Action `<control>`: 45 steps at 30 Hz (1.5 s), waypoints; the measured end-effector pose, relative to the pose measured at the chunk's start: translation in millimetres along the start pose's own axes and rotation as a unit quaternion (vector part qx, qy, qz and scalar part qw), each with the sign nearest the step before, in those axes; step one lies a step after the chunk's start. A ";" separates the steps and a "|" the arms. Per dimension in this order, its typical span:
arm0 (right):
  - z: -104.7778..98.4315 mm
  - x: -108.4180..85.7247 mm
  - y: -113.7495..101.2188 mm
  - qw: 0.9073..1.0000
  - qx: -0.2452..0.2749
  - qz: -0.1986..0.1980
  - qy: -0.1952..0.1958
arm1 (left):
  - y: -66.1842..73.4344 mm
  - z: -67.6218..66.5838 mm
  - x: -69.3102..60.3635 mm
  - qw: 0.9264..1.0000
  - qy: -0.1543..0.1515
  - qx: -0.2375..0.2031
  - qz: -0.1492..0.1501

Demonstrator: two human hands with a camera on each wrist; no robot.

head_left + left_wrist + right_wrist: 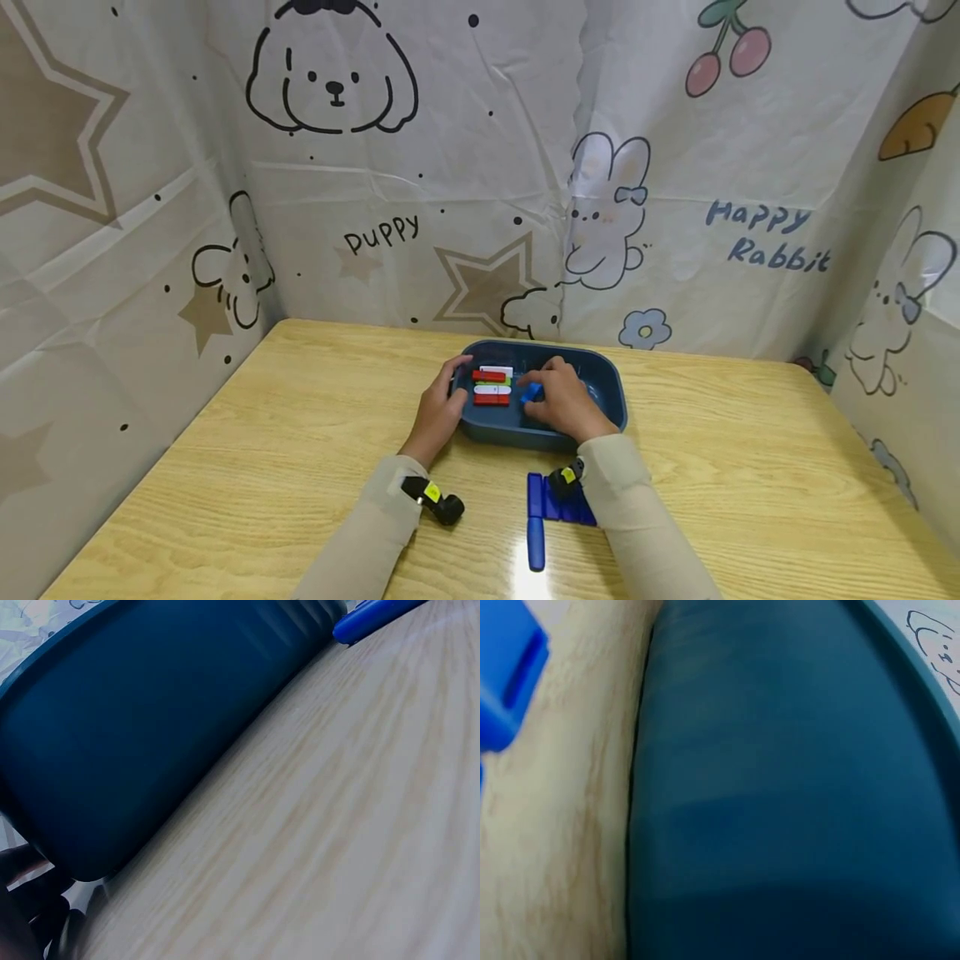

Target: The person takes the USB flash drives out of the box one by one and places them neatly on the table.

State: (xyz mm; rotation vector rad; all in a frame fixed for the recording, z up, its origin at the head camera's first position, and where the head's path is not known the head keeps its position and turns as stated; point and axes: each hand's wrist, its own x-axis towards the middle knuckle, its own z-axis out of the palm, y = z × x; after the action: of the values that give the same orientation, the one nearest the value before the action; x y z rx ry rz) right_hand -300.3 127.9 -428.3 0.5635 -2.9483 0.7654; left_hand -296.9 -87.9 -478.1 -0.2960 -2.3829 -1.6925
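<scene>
Your left hand point(435, 412) grips the dark-blue rounded plastic bin point(502, 434) by its left end; inside, your curled right hand point(564, 403) seems to pinch a small bright-blue piece point(532, 392).

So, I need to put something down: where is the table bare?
Left: a broad patch of table between the left sleeve and left curtain. Right: another between the right sleeve, tray and right curtain. Crowded: in front of the tray, with blue pieces beside the right sleeve.

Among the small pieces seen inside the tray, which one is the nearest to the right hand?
The blue piece, between thumb and fingers of the right hand; the red, white and green pieces lie grouped farther left.
</scene>
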 end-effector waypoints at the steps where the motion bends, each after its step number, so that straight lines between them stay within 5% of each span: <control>1: -0.2 -0.7 -0.2 1.000 0.002 -0.002 0.005 | -0.4 0.2 -0.4 1.000 0.001 0.000 0.001; 11: -2.9 -12.2 -3.4 0.999 0.008 -0.001 0.047 | -3.0 1.9 -8.7 1.000 0.000 0.005 -0.010; 26: -24.5 -55.5 -7.9 0.990 -0.014 -0.086 0.111 | -1.2 6.4 -8.5 1.000 -0.005 0.000 -0.008; 35: -43.3 -90.7 -7.9 0.988 0.004 -0.128 0.090 | 0.0 4.5 -2.2 1.000 -0.005 0.000 -0.005; 45: -41.4 -125.2 -4.4 0.982 0.016 -0.168 0.083 | 0.7 0.2 -1.3 1.000 -0.006 0.009 -0.015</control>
State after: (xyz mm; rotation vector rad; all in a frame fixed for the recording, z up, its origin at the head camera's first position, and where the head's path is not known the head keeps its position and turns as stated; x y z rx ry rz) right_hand -183.9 186.2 -406.4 0.9214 -2.5960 0.7782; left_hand -295.5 -87.5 -477.9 -0.2698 -2.4229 -1.6849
